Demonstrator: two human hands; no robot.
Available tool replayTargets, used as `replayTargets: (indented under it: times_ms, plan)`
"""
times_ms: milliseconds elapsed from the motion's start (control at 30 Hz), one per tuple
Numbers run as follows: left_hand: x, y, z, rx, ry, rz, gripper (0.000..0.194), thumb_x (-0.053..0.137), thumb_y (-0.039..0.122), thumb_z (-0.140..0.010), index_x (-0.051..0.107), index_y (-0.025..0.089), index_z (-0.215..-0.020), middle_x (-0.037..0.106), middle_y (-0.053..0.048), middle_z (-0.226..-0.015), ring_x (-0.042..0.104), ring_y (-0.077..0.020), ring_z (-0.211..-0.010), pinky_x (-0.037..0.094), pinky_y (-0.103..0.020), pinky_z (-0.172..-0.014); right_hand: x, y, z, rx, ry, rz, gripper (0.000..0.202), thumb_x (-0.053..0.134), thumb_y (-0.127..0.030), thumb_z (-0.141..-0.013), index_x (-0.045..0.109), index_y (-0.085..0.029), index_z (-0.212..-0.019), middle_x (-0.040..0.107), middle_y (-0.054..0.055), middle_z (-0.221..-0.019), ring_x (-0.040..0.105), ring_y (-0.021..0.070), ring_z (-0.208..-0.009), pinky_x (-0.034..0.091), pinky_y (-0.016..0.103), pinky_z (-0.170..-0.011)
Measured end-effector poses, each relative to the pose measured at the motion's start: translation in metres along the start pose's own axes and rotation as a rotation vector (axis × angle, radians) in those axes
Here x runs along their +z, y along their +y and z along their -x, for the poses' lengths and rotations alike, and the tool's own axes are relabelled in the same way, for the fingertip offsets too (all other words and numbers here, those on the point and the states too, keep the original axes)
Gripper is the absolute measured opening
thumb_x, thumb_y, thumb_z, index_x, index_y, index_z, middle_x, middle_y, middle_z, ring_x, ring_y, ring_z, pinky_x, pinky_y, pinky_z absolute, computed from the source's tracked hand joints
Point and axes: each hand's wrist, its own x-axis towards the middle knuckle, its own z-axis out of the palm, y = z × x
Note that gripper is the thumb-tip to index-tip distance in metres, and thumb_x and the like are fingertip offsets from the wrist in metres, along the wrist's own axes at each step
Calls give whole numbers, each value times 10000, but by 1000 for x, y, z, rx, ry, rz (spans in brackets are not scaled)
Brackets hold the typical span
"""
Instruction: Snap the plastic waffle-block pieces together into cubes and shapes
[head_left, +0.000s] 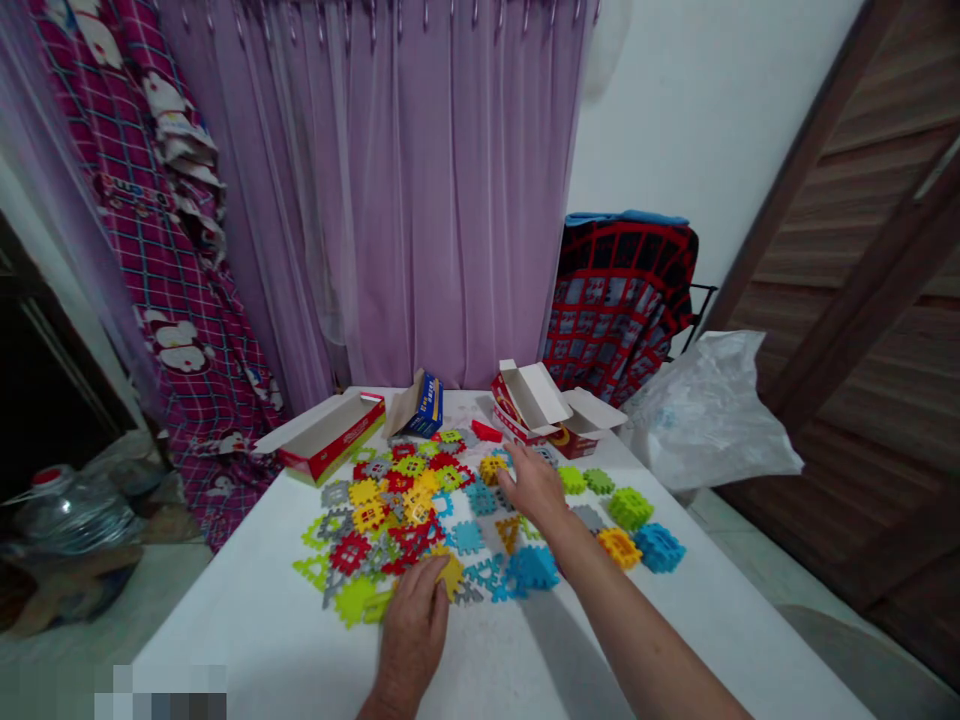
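Note:
My left hand (pixel 414 620) is low at the front of a pile of plastic interlocking tiles, its fingers curled around the edge of a yellow tile (pixel 452 577). Just left of that hand lie light-green tiles (pixel 352 603). Farther back, my right hand (pixel 535 488) reaches over the table with thumb and fingers apart, beside a small yellow stack of tiles (pixel 491 469). Below its wrist are an orange triangle tile (pixel 508 533) and a blue stack (pixel 534 568). Red tiles (pixel 350 552), along with grey and yellow ones, lie mixed at the left.
On the white table (pixel 247 610), a red-green box (pixel 330 440), a blue box (pixel 424 405) and red-white boxes (pixel 529 400) stand open at the back. Green (pixel 630 508), orange (pixel 619 548) and blue stacks (pixel 660 547) sit at the right, near a clear plastic bag (pixel 712 410).

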Motion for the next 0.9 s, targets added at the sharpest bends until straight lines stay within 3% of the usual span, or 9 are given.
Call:
replayTargets:
  times_ms: [167, 300, 400, 467, 600, 733, 900]
  plan:
    - [1, 3, 0, 5, -5, 28, 312, 457, 161, -911, 649, 221, -1150, 751, -69, -1039, 700, -185, -970, 587, -323, -851, 52, -24, 59, -129, 191, -333, 311, 506, -204, -857, 694, -200, -1105, 722, 82, -1094, 661, 210, -1030, 502, 325, -922]
    - [-10, -7, -10, 17, -40, 3, 303, 454, 182, -920, 647, 227, -1149, 745, -69, -1047, 693, -182, -983, 575, -332, -878, 79, -27, 99, -214, 416, -495, 305, 435, -192, -900, 720, -195, -1008, 743, 83, -1003, 688, 198, -954, 542, 337, -871]
    - [-31, -31, -34, -70, -180, -131, 289, 474, 237, -925, 653, 233, -1152, 728, -76, -1120, 667, -200, -1060, 536, -367, -950, 86, -23, 116, -272, 544, -528, 294, 450, -152, -890, 721, -199, -995, 749, 83, -981, 694, 197, -938, 556, 346, -855]
    - [-46, -50, -56, -230, -376, -303, 297, 479, 256, -927, 644, 233, -1172, 697, -67, -1210, 622, -200, -1149, 486, -363, -1010, 86, -20, 120, -282, 608, -524, 289, 467, -137, -878, 720, -203, -998, 751, 79, -981, 696, 201, -939, 559, 359, -857]
    - [-60, -86, -105, -315, -468, -426, 316, 505, 219, -893, 640, 191, -1178, 671, -99, -1255, 604, -238, -1167, 448, -390, -1023, 82, -15, 118, -295, 638, -525, 297, 484, -127, -868, 723, -233, -1008, 752, 64, -1007, 697, 215, -970, 562, 394, -866]
    - [-49, -108, -136, -370, -571, -498, 352, 571, 238, -844, 637, 192, -1187, 656, -111, -1285, 602, -253, -1171, 428, -388, -1019, 81, -9, 117, -297, 654, -539, 295, 510, -124, -862, 717, -261, -1021, 755, 52, -1003, 707, 229, -950, 574, 409, -820]
    - [-24, -117, -152, -406, -646, -537, 421, 576, 267, -833, 600, 211, -1249, 585, -137, -1382, 518, -286, -1284, 364, -443, -1057, 86, -6, 120, -293, 628, -562, 284, 519, -122, -867, 706, -265, -1026, 755, 57, -1003, 711, 232, -925, 580, 407, -795]
